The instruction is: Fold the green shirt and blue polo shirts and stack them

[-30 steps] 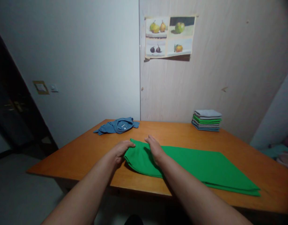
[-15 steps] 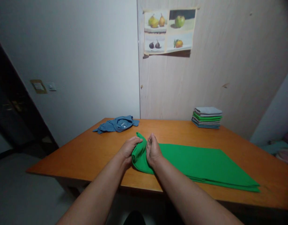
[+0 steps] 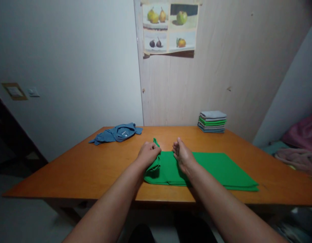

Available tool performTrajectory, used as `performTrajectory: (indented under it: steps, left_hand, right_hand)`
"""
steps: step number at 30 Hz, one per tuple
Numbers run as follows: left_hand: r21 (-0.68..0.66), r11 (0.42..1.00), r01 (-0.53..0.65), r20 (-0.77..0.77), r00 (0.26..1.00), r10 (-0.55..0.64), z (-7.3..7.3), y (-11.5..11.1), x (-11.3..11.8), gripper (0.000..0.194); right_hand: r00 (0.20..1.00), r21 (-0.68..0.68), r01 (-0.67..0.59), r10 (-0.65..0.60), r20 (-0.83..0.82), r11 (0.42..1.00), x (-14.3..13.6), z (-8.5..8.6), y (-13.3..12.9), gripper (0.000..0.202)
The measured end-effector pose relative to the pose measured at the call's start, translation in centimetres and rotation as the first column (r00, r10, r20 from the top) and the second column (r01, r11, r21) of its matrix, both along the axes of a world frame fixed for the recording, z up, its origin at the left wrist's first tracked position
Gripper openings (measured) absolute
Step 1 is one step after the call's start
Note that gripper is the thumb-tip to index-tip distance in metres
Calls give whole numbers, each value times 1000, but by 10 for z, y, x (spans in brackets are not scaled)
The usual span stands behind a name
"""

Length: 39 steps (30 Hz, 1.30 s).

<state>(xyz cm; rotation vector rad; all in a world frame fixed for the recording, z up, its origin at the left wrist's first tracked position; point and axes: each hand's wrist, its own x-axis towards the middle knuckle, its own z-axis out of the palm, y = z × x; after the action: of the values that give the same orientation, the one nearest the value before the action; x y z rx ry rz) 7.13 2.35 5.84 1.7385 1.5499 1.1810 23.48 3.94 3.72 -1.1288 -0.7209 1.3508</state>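
A green cloth (image 3: 211, 168), folded into a long layered strip, lies along the front of the wooden table (image 3: 100, 175). Its left end is lifted and curls over, pinched in the closed fingers of my left hand (image 3: 149, 153). My right hand (image 3: 183, 156) is on edge over the middle of the strip, fingers stretched out and holding nothing. Whether its lower edge presses on the cloth I cannot tell. Whether the green cloth is a garment is not visible from its folded shape.
A crumpled blue T-shirt (image 3: 117, 133) lies at the back left of the table. At the back right stands a neat stack of folded cloths (image 3: 212, 121). Behind the table is a wall with a fruit poster (image 3: 169, 28). Pink bedding (image 3: 301, 135) shows beyond the right side.
My left hand has moved right, carrying the cloth's left end up and over the strip. My right hand has slid right, away from the curled end. The view has turned slightly right.
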Motion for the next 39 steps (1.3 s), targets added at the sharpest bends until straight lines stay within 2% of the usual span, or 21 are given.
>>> performTrajectory:
  steps: [4, 8, 15, 21, 25, 29, 32, 34, 35, 37, 39]
  left_hand:
    - [58, 998, 22, -46, 999, -19, -7, -1, 25, 19]
    - [93, 995, -45, -246, 967, 67, -14, -4, 45, 21]
    - [81, 996, -36, -416, 907, 67, -12, -7, 59, 22]
    - [75, 997, -26, -442, 895, 56, -19, -8, 66, 20]
    - [85, 996, 39, -434, 901, 2, -26, -20, 66, 21]
    - [91, 973, 213, -468, 871, -147, -33, -37, 56, 18]
    - [109, 949, 297, -337, 909, -245, -43, -46, 47, 21]
    - [111, 947, 302, -235, 934, -270, -47, -49, 44, 23]
    - [102, 948, 302, -193, 941, -279, -47, -50, 44, 23]
    - [79, 949, 304, -119, 948, -294, -46, -52, 45, 21]
    - [73, 949, 308, -58, 951, -304, -43, -55, 48, 16]
  right_hand:
    - [996, 36, -82, 82, -24, 996, 9, -18, -3, 60]
    - [989, 82, -143, 145, -12, 986, 13, -28, -2, 68]
    - [985, 120, -153, 161, -64, 981, 14, -31, -4, 71]
    - [983, 102, -133, 145, -114, 986, 14, -28, -6, 69]
    - [980, 105, -118, 133, -146, 987, 16, -29, -6, 69]
    - [982, 93, -74, 89, -169, 993, 17, -30, -5, 64]
    - [999, 132, -4, 10, -44, 991, 17, -29, -2, 56]
    - [988, 278, 6, -48, 147, 961, 17, -25, 0, 50]
    - [962, 372, -29, -75, 261, 928, 17, -23, 0, 48]
    - [861, 506, -186, -108, 497, 842, 16, -19, -1, 44]
    - [708, 493, -380, -97, 700, 782, 17, -18, -3, 41]
